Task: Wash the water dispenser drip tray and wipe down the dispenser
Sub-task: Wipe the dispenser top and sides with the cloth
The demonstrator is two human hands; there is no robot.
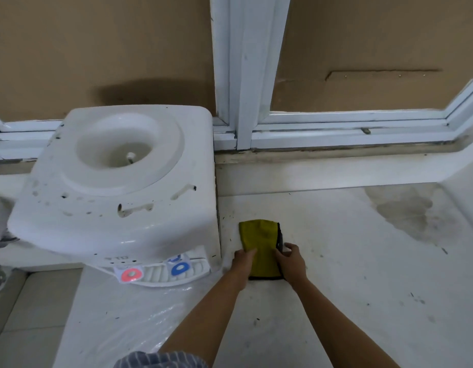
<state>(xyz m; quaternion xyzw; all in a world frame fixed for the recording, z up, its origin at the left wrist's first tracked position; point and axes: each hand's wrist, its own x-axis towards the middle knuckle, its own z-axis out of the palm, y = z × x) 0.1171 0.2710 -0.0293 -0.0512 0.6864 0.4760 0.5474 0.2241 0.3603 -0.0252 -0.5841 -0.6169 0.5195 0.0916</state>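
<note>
Left hand and right hand both flat, fingers pressing the near edges of a folded yellow cloth on the white tabletop. Just left, white dispenser, drip tray partly hidden beneath its overhang, taps unclear.

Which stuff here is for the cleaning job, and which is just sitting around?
For the job:
- white plastic water dispenser
- white ribbed drip tray under the taps
- folded yellow-green cloth, with the left hand and right hand on it

Just there:
- white window frame
- dark stain on the counter
</note>
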